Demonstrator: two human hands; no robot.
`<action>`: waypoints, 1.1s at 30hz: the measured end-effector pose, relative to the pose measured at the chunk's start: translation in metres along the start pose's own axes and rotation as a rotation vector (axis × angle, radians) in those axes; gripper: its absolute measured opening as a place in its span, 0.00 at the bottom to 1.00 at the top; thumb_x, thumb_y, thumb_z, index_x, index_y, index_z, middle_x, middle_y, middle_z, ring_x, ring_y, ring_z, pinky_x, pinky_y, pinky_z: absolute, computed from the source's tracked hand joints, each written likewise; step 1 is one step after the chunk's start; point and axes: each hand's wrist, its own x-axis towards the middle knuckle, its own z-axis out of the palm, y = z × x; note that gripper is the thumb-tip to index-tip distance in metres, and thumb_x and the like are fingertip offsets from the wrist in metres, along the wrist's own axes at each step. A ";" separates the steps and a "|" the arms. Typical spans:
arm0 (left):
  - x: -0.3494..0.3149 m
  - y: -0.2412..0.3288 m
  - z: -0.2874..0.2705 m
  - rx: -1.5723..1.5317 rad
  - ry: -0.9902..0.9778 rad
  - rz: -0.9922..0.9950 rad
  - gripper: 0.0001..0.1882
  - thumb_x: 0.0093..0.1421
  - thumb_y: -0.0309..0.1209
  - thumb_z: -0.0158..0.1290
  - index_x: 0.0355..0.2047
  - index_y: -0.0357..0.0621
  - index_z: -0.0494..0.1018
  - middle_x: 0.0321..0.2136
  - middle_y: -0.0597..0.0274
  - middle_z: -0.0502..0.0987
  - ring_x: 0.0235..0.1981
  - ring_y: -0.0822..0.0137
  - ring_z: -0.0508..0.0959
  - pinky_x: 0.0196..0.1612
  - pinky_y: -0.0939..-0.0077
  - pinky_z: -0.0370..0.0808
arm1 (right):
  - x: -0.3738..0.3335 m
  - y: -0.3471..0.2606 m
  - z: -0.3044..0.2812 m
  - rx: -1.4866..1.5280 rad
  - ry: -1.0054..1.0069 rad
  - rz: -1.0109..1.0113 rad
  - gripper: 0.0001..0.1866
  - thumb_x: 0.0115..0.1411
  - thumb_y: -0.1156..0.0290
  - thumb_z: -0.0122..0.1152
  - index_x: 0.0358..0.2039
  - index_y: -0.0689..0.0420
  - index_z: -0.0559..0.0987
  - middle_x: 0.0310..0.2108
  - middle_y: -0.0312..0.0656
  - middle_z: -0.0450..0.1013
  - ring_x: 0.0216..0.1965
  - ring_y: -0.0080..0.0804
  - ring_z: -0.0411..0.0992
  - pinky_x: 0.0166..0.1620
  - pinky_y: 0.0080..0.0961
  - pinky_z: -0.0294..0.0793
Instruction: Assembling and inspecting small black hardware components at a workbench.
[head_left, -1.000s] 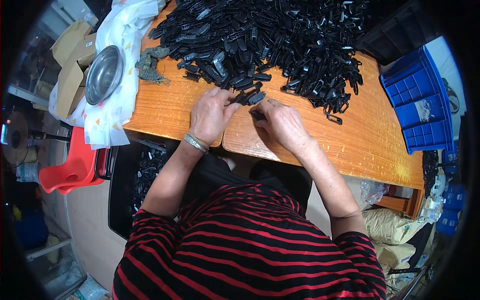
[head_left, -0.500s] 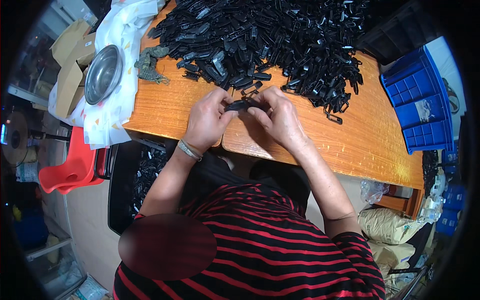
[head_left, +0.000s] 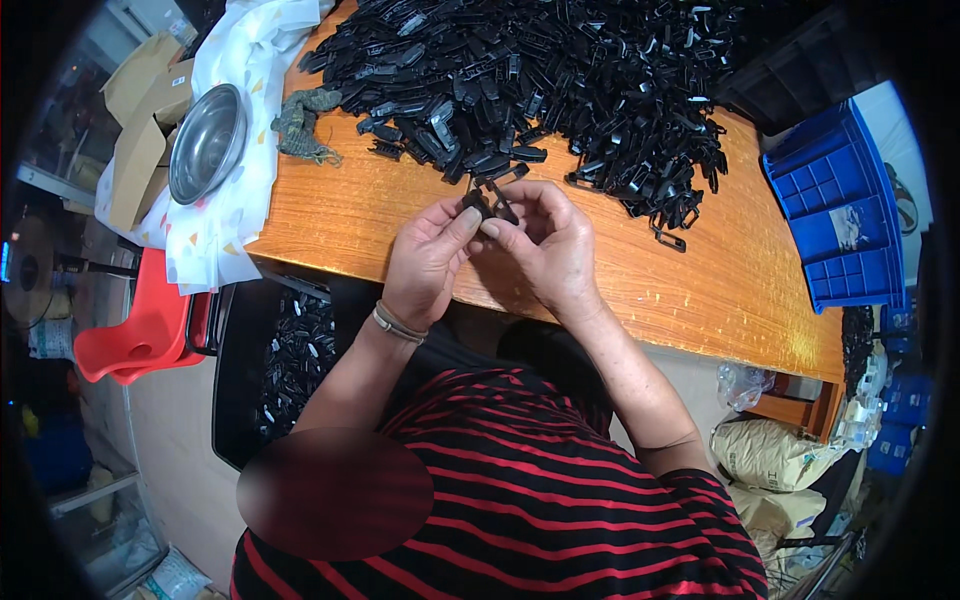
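Observation:
My left hand point(head_left: 428, 262) pinches a small black plastic clip piece point(head_left: 477, 204) between thumb and fingers, just above the table's front edge. My right hand point(head_left: 556, 252) grips a slim black plastic frame piece point(head_left: 503, 208), its thumb tip close to the left thumb. The two pieces meet between my fingertips; whether they are joined I cannot tell. Just beyond my hands, a large heap of black plastic clip pieces point(head_left: 500, 85) covers the far part of the table, with several loose ones at its near edge.
The wooden table point(head_left: 740, 290) carries a rag-like green bundle point(head_left: 303, 125) at left. Beside it stand a metal bowl point(head_left: 208, 145) on white sheeting and a red chair point(head_left: 140, 335). A black bin point(head_left: 235, 400) below holds similar pieces. At right leans a blue crate point(head_left: 835, 210).
Both hands have turned the black pieces more upright, and an open frame piece now shows between my fingers. My left wrist has shifted right and slightly toward me.

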 end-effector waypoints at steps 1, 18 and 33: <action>-0.001 0.000 0.000 0.000 0.000 0.000 0.10 0.67 0.27 0.51 0.47 0.38 0.72 0.40 0.62 0.79 0.39 0.76 0.76 0.43 0.82 0.72 | -0.001 0.002 -0.001 0.006 0.003 -0.002 0.13 0.57 0.80 0.67 0.42 0.64 0.76 0.34 0.36 0.76 0.37 0.19 0.75 0.39 0.16 0.75; 0.000 0.002 0.003 0.178 0.023 0.155 0.12 0.67 0.23 0.49 0.50 0.36 0.71 0.41 0.62 0.78 0.37 0.75 0.76 0.41 0.82 0.74 | -0.009 0.001 -0.006 -0.255 0.013 -0.191 0.10 0.58 0.77 0.65 0.40 0.64 0.79 0.35 0.37 0.71 0.32 0.19 0.72 0.31 0.14 0.73; -0.008 -0.003 0.004 0.242 0.072 0.206 0.16 0.64 0.20 0.52 0.52 0.33 0.72 0.43 0.61 0.78 0.43 0.75 0.77 0.49 0.82 0.73 | -0.015 0.005 0.002 -0.397 0.047 -0.325 0.13 0.53 0.76 0.69 0.39 0.62 0.79 0.31 0.41 0.72 0.29 0.29 0.74 0.30 0.21 0.73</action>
